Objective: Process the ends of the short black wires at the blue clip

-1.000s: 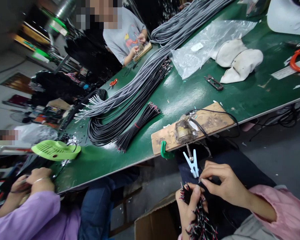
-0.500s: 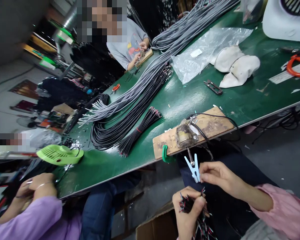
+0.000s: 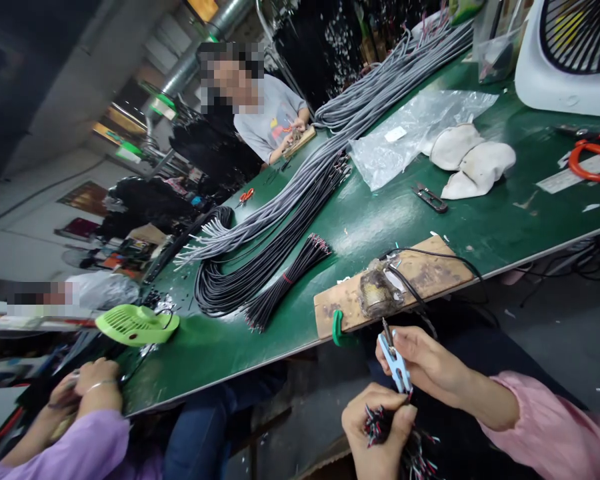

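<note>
My left hand (image 3: pixel 375 433) is closed around a bundle of thin black cables (image 3: pixel 380 421), whose stripped ends show red, white and dark wires. With its thumb and fingers, my right hand (image 3: pixel 425 357) squeezes a light blue clothespin (image 3: pixel 396 365) from both sides. The clothespin's lower end meets a wire end beside my left thumb; whether it grips that wire I cannot tell. Just above the clothespin, a metal tip (image 3: pixel 386 328) points down from a stained wooden board (image 3: pixel 440 267) at the table edge. A worn metal piece (image 3: pixel 377 293) sits on this board.
Bundled black cables (image 3: pixel 285 280) and long grey cables (image 3: pixel 300 160) lie on the green table (image 3: pixel 370 230). Nearby are thread snips (image 3: pixel 430 199), white cloth (image 3: pixel 473 163), orange scissors (image 3: pixel 593 160) and a white fan (image 3: pixel 545 87). A person in purple (image 3: pixel 80 440) sits left; another works across the table.
My right hand has shifted its hold and now squeezes the clothespin's upper arms, which have come together. The clothespin's lower end has come down to the wires at my left hand. The view has tilted upward.
</note>
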The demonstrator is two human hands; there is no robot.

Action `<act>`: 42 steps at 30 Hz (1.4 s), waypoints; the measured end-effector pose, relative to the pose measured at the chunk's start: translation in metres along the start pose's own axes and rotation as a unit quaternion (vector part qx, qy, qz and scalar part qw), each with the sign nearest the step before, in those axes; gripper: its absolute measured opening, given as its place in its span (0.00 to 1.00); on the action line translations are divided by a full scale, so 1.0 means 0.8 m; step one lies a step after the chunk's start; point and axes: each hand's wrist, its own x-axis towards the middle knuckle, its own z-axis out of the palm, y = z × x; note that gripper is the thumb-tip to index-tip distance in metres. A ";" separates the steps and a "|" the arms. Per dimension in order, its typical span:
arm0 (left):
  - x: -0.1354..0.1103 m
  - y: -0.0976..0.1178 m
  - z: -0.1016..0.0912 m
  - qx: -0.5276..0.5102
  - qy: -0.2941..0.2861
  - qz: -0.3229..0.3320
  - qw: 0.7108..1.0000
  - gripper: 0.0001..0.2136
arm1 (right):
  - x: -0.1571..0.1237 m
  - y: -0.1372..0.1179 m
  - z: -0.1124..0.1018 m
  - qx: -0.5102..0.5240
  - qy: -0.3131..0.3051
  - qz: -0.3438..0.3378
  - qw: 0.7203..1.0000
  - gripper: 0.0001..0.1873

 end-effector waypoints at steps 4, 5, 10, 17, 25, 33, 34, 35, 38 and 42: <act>-0.003 -0.013 -0.002 -0.012 -0.007 -0.027 1.000 0.08 | -0.001 0.001 -0.002 0.006 -0.021 0.009 1.000 0.24; -0.003 -0.016 -0.002 -0.016 -0.009 -0.031 0.999 0.08 | -0.001 0.002 -0.004 0.011 -0.029 0.014 0.999 0.25; -0.004 -0.012 -0.001 -0.029 -0.005 -0.038 0.999 0.09 | -0.008 0.013 -0.026 0.034 -0.007 0.029 0.999 0.25; -0.025 -0.010 0.000 -0.030 0.003 -0.133 0.991 0.16 | -0.033 0.009 -0.062 -0.228 0.013 -0.007 0.974 0.16; -0.055 -0.038 0.009 -0.050 0.034 -0.313 0.948 0.22 | -0.045 -0.010 -0.028 -0.471 -0.077 -0.097 0.873 0.08; -0.056 -0.046 0.013 -0.132 0.045 -0.274 0.951 0.20 | -0.051 0.005 -0.049 -0.457 0.023 -0.052 0.888 0.14; -0.057 -0.045 0.013 -0.141 0.045 -0.275 0.950 0.20 | -0.053 0.005 -0.052 -0.452 0.028 -0.050 0.890 0.14; -0.058 -0.044 0.012 -0.151 0.046 -0.279 0.947 0.20 | -0.054 0.005 -0.053 -0.454 0.031 -0.054 0.889 0.15; -0.060 -0.040 0.011 -0.166 0.054 -0.292 0.940 0.19 | -0.059 0.001 -0.051 -0.485 0.027 -0.081 0.871 0.13; -0.058 -0.040 0.011 -0.149 0.058 -0.278 0.947 0.18 | -0.066 -0.003 -0.042 -0.520 0.007 -0.117 0.846 0.09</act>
